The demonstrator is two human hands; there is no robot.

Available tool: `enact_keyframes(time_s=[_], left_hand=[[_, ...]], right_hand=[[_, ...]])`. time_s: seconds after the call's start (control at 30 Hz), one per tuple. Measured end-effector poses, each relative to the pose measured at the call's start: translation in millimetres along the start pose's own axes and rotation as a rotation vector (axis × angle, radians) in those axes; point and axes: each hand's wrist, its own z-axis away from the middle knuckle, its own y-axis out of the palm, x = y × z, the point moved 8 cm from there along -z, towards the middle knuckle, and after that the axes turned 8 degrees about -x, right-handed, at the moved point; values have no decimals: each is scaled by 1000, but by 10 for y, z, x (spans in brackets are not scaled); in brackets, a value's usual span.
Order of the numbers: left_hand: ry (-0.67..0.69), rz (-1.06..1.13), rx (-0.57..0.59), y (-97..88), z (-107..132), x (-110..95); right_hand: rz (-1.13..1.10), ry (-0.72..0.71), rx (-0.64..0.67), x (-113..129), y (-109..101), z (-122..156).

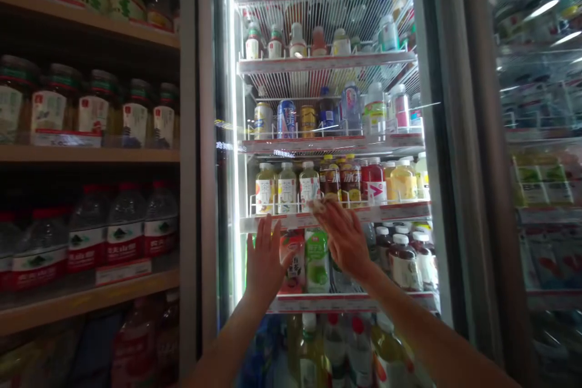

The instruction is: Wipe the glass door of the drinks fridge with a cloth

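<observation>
My left hand (267,264) is raised with its fingers spread, palm toward the glass door (227,145) of a lit drinks cooler. It holds nothing, and whether it touches the glass I cannot tell. Higher up and to the right, my right hand (343,236) is closed over a small pale cloth or tissue (317,205), which shows at its fingertips against the door. Behind the glass, around both hands, stand tea bottles (287,188), a red drink carton (292,260) and a green drink carton (317,260).
Inside the cooler, wire shelves (327,62) carry rows of bottles and cans (286,120). To the left, open wooden shelves (91,154) hold jars (50,103) and red-capped water bottles (125,221). A metal door frame (464,133) runs along the right, beside more stocked glass (541,182).
</observation>
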Motion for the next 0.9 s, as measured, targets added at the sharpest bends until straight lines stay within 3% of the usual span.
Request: enact_keyframes(time_s=[0.07, 0.1, 0.2, 0.27, 0.4, 0.43, 0.53, 0.6, 0.67, 0.83, 0.9], left_hand=[[5, -6, 2, 1, 4, -7], [8, -13, -2, -2, 5, -9], [15, -26, -17, -13, 10, -10], [25, -23, -7, -9, 15, -12], [16, -23, 10, -11, 18, -4], [11, -21, 11, -12, 19, -2], [6, -20, 28, 3, 27, 9], [13, -21, 37, 12, 36, 19], [28, -19, 37, 9, 43, 24], [46, -9, 6, -20, 52, 9], [39, 13, -7, -15, 60, -15]], right_hand=[[49, 154, -69, -110, -41, 2], [43, 153, -68, -89, -33, 6], [-55, -85, 47, 171, 63, 26], [-71, -140, 79, 213, 85, 18], [35, 116, -49, -71, -6, -62], [33, 105, -49, -57, -3, -59], [-46, -116, 60, 173, 79, -10], [-44, -133, 68, 134, 57, -21], [42, 32, -13, -215, -78, -87], [272, 434, -208, -1498, -671, 63], [304, 503, -309, -1755, -877, 225]])
